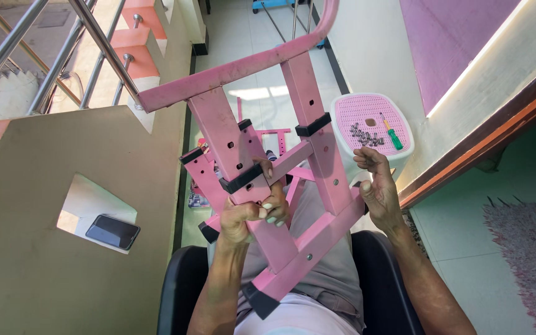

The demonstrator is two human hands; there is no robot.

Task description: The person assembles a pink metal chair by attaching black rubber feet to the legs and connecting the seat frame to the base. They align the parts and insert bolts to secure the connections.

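Observation:
A pink metal frame with square tubes, black plastic caps and drilled holes rests tilted over my lap. My left hand is closed around the frame's left upright, just below a black clamp. At the frame's right side, my right hand has its fingers curled against the right upright and the lower crossbar; I cannot tell whether anything small is pinched in them.
A pink-and-white stool ahead carries several bolts and a green-handled screwdriver. More pink frame parts lie on the floor. A phone sits in a wall opening at left. Steel stair railing, black chair seat, rug at right.

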